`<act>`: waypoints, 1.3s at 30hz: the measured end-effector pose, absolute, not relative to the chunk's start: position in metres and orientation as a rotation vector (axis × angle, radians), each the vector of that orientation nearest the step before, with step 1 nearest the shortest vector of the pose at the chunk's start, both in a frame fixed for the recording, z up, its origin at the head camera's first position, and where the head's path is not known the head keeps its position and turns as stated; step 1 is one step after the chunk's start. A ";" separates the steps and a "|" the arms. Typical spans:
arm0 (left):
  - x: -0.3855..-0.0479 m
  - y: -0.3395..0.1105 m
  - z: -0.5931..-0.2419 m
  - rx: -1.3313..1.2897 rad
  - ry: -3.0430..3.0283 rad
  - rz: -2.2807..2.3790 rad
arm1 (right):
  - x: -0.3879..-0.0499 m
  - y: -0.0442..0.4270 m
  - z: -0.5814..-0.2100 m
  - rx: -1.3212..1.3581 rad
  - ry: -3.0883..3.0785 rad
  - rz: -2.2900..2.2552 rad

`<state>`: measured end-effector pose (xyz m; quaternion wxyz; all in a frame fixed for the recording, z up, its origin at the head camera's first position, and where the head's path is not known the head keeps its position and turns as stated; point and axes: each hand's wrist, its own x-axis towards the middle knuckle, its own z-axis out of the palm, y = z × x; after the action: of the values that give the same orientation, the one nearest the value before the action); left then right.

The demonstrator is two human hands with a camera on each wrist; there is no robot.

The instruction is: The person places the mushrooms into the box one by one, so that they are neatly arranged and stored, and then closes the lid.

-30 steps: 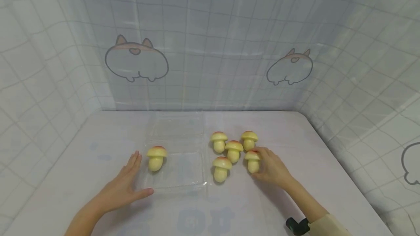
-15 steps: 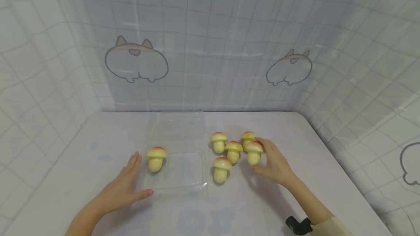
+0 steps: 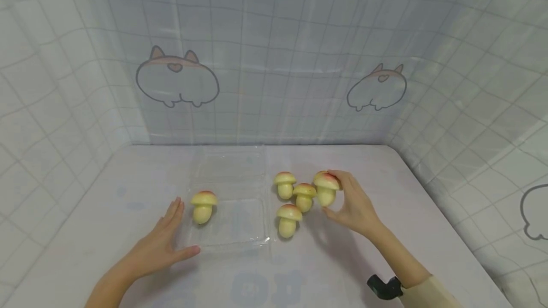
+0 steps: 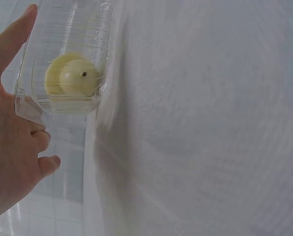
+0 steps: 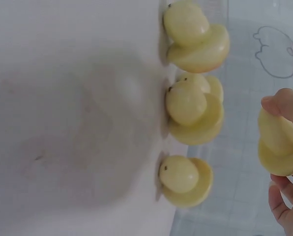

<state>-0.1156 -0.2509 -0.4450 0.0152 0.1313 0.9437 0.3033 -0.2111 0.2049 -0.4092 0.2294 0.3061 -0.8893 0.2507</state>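
Note:
My right hand [image 3: 357,210] pinches a yellow toy mushroom [image 3: 327,189] with a reddish cap between thumb and fingers. The right wrist view shows that held mushroom [image 5: 279,140] raised off the table. Behind it, another mushroom [image 3: 318,174] is mostly hidden. To its left stand three more, a back one [image 3: 285,185], a middle one [image 3: 305,197] and a front one [image 3: 289,221]. A clear plastic container [image 3: 239,222] lies with its lid folded back; one mushroom [image 3: 203,208] sits inside at the left. My left hand [image 3: 151,248] is spread at the container's left front corner, fingers extended.
The container's clear lid [image 3: 233,165] lies toward the back edge of the white-covered table [image 3: 141,179]. Grid-patterned curtains [image 3: 282,61] enclose the back and both sides. A black device [image 3: 385,287] is at my right wrist by the sleeve.
My right hand has lifted the mushroom from the right of the group and carried it up and slightly left, in front of the back one. The left hand has stayed put.

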 end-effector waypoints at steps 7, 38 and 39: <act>-0.116 -0.252 -0.445 0.413 2.948 0.938 | -0.218 0.199 -0.398 0.892 -2.379 0.675; -0.115 -0.251 -0.446 0.401 2.948 0.946 | -0.229 0.149 -0.365 1.084 -2.271 0.782; -0.115 -0.251 -0.446 0.403 2.953 0.942 | -0.229 0.147 -0.364 1.092 -2.265 0.787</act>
<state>-0.1151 -0.2509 -0.4459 0.0080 0.1289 0.9447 0.3014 -0.2288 0.1470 -0.3643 0.2506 0.4013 -0.8321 0.2893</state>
